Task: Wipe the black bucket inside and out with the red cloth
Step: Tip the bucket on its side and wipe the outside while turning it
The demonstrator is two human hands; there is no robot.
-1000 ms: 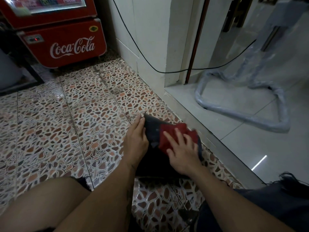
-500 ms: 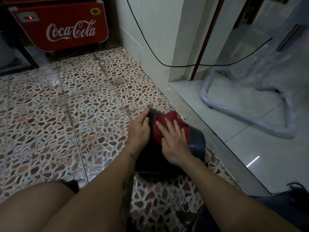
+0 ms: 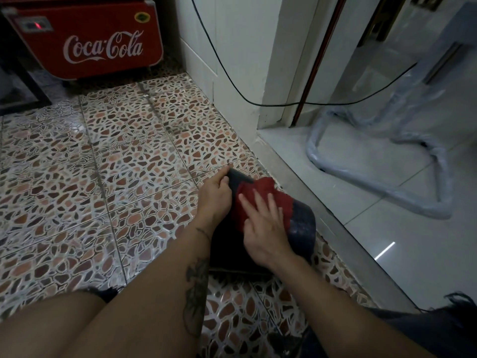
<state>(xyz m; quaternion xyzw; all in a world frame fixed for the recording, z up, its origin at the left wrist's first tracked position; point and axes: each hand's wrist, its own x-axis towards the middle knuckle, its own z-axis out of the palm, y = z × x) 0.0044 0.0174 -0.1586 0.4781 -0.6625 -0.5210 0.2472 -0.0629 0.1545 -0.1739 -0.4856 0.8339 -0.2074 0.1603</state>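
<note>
Single head-worn wide-angle view, looking forward and down, close over the patterned floor (image 3: 103, 177)

I sit on pebble-patterned floor tiles (image 3: 108, 177), a red Coca-Cola cooler (image 3: 90, 40) upper left, white wall (image 3: 240, 60) top centre.

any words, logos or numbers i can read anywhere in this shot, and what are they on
"Coca-Cola": white script on the red cooler, far left corner.
Yellow oval badge on the cooler's upper right: too small to read.
Small display panel on the cooler with a red light: no legible digits.
Black bucket and red cloth: no text visible.
</note>
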